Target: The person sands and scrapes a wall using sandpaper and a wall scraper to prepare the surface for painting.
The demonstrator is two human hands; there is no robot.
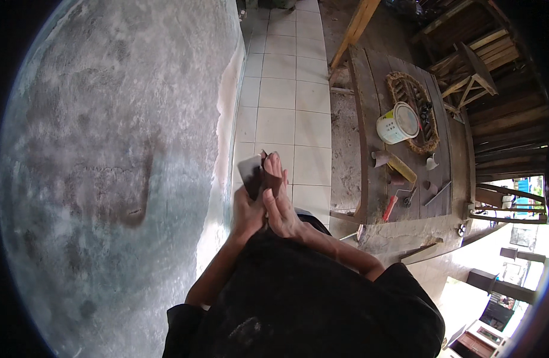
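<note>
Both hands are brought together in front of my body, beside the lower part of the wall. My left hand point(244, 210) is closed around the lower end of a flat, dark grey piece point(248, 171), slightly blurred; its exact kind is unclear. A brown sheet that looks like sandpaper point(271, 182) lies against it, bent between the palms. My right hand point(281, 213) presses on this sheet, its fingers pointing up and the thumb across the front. The palms hide where the two pieces meet.
A patchy grey plastered wall point(119, 119) rises on the left, above pale floor tiles point(277, 92). To the right, a wooden table point(373, 77) bears a white bucket point(394, 126), a paint roller point(403, 169) with a red handle, a woven oval tray point(434, 140) and scraps of brown paper.
</note>
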